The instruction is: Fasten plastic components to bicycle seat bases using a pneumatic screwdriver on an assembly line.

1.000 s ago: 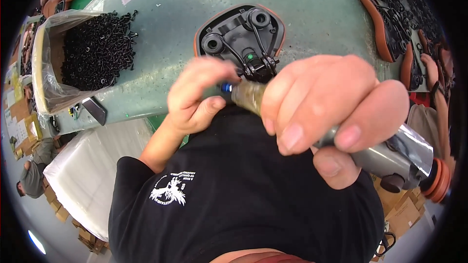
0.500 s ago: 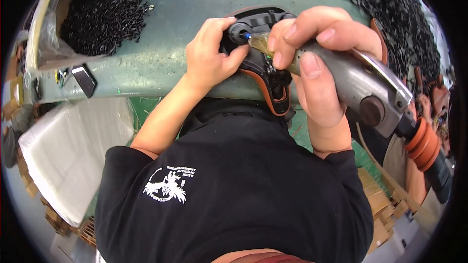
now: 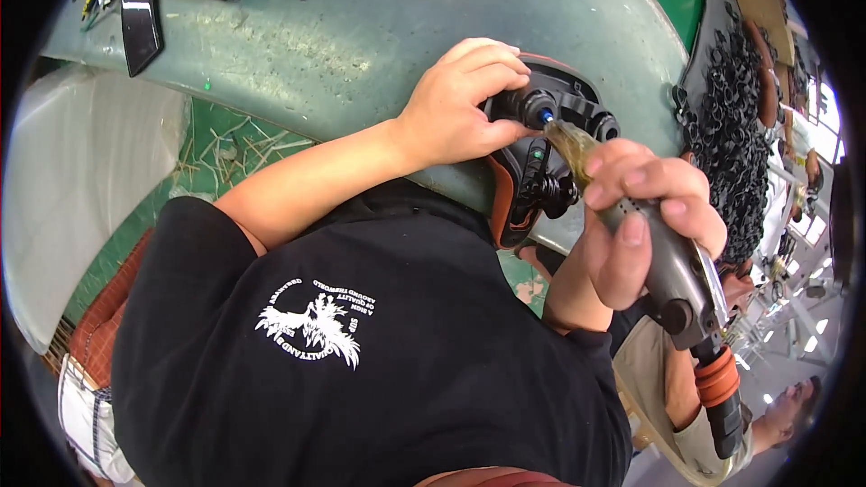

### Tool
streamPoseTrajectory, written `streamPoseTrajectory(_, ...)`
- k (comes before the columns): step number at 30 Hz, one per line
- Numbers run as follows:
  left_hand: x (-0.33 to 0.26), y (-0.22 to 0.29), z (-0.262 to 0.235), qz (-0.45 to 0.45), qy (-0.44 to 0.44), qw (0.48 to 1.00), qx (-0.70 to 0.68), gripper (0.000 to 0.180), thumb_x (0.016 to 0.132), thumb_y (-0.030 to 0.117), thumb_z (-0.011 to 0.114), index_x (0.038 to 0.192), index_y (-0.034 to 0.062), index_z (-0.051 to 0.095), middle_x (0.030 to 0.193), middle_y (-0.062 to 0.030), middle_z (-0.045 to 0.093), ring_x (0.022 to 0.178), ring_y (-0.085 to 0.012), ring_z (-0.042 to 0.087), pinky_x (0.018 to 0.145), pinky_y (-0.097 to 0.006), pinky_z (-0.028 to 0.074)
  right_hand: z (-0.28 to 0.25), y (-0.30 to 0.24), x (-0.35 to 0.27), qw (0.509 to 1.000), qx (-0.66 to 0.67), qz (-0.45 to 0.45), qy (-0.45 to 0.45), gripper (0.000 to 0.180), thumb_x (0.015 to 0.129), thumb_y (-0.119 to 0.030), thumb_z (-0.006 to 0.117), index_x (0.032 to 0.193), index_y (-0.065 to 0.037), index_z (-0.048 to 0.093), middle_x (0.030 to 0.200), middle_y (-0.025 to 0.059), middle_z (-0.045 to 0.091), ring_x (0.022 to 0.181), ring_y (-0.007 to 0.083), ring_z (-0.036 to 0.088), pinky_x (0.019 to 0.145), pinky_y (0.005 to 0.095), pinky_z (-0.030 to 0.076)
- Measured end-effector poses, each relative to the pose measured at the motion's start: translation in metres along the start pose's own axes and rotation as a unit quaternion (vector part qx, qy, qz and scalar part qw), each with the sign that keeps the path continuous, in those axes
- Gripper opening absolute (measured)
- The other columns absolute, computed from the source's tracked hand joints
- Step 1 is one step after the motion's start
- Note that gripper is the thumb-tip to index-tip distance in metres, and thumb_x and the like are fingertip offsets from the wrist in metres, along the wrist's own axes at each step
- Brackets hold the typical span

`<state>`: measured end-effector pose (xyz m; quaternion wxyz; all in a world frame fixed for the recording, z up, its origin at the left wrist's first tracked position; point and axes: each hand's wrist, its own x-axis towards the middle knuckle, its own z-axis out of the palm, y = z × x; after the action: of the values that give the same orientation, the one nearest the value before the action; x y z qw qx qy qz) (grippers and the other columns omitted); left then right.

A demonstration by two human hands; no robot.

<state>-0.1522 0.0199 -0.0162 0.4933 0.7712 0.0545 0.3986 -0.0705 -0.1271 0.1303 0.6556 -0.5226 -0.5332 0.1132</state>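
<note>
A wide grey-green workbench (image 3: 379,45) fills the upper part of the view. At its near edge lies a black plastic part (image 3: 541,158) with an orange rim. Heaps of small black pieces (image 3: 731,117) lie to the right of that part, and more sit beyond it at the bench's far left. The left hand (image 3: 456,113) presses down on the part, fingers curled over its top. The right hand (image 3: 645,212) is wrapped around a grey power screwdriver (image 3: 677,280), whose tip meets the part.

Black part (image 3: 550,158) with orange rim, grey-green table (image 3: 361,45).
</note>
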Motion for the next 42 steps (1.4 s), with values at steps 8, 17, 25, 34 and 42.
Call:
streamPoseTrajectory(8,-0.002,-0.004,0.001,-0.021,0.011,0.999,-0.028,0.041,0.063,0.013,0.091,0.099,0.0053,0.071,0.107,-0.0076,0.071,0.115,-0.0341,0.067,0.099,-0.043,0.055,-0.003,0.017,0.002,0.996,-0.056,-0.008,-0.062,0.034,0.094,-0.005,0.056,0.125,-0.009,0.045,0.106,0.0178,0.054,0.068,0.0242,0.061,0.069,0.047,0.055)
streamPoseTrajectory(17,-0.004,-0.007,0.002,-0.001,0.005,0.998,-0.06,0.042,0.062,0.012,0.091,0.097,0.0033,0.069,0.106,-0.009,0.072,0.118,-0.0345,0.068,0.102,-0.044,0.055,0.01,0.028,0.011,0.997,-0.039,0.031,-0.06,0.022,0.094,0.004,0.059,0.109,-0.006,0.046,0.095,0.0175,0.064,0.066,0.0249,0.062,0.071,0.0476,0.057)
streamPoseTrajectory(25,-0.007,0.01,-0.008,-0.035,-0.048,0.997,-0.052,0.044,0.066,0.007,0.088,0.105,0.0007,0.068,0.115,-0.0133,0.072,0.12,-0.0358,0.067,0.105,-0.046,0.052,0.001,0.019,0.013,0.994,-0.054,0.048,-0.084,0.032,0.098,-0.006,0.067,0.122,-0.005,0.047,0.117,0.0281,0.064,0.072,0.0223,0.066,0.076,0.0433,0.058)
streamPoseTrajectory(34,0.071,-0.075,-0.143,0.024,-0.022,0.891,0.453,0.021,0.082,0.016,0.081,0.098,0.0056,0.072,0.093,-0.0124,0.069,0.094,-0.0366,0.065,0.085,-0.048,0.055,-0.022,-0.023,-0.002,0.993,0.074,-0.048,0.08,0.029,0.09,-0.003,0.064,0.113,-0.006,0.046,0.106,0.0187,0.061,0.06,0.0215,0.059,0.062,0.0425,0.056)
streamPoseTrajectory(42,0.077,0.0,-0.094,-0.299,0.011,0.946,-0.124,0.007,0.103,0.007,0.064,0.107,0.0022,0.062,0.093,-0.0116,0.071,0.084,-0.0243,0.075,0.073,-0.037,0.061,-0.06,-0.032,-0.036,0.976,0.124,-0.069,0.165,0.042,0.081,-0.013,0.064,0.119,-0.006,0.05,0.103,0.0113,0.049,0.067,0.0172,0.055,0.07,0.038,0.047)
